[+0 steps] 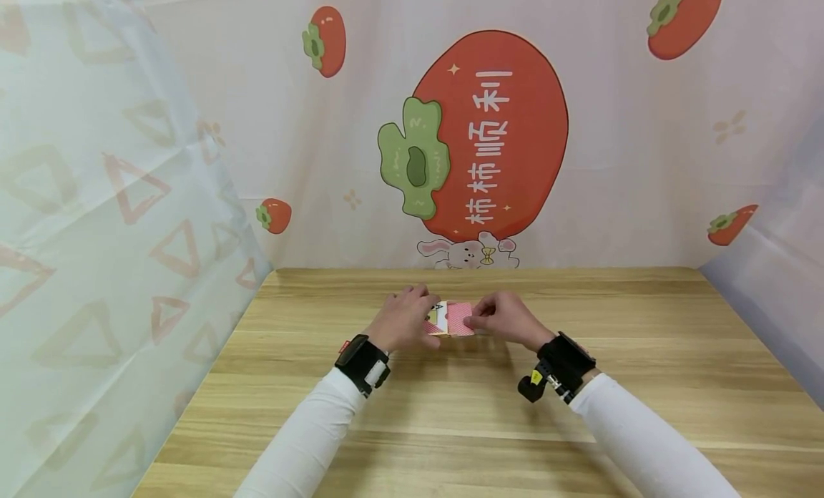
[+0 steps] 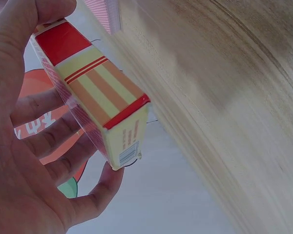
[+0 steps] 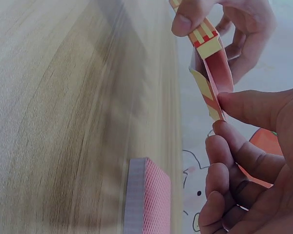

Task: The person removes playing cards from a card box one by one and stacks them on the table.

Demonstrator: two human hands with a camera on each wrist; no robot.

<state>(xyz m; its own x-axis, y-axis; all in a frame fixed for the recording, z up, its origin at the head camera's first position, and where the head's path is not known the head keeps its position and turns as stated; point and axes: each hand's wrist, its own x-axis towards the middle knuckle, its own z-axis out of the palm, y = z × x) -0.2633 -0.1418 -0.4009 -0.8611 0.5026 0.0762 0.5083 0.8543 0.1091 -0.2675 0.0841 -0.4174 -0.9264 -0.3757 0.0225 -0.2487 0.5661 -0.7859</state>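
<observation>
A playing-card box (image 1: 435, 319), with an "A" showing on its face, is in my left hand (image 1: 402, 318). The thumb lies on one side of the box and spread fingers support the other, as the left wrist view shows. A barcode marks the box's end (image 2: 129, 141). In the right wrist view the box's other end stands open. My right hand (image 1: 508, 319) pinches the opened red-and-yellow lid flap (image 3: 210, 92) between thumb and index finger. A deck of red-backed cards (image 3: 156, 200) lies on the table close to my right hand, its white edges facing the camera.
The wooden table (image 1: 412, 426) runs back to a white curtain (image 1: 618, 162) printed with persimmons and a rabbit. More patterned curtain hangs along the left side. Each wrist wears a black camera strap (image 1: 363, 365), and white sleeves cover both forearms.
</observation>
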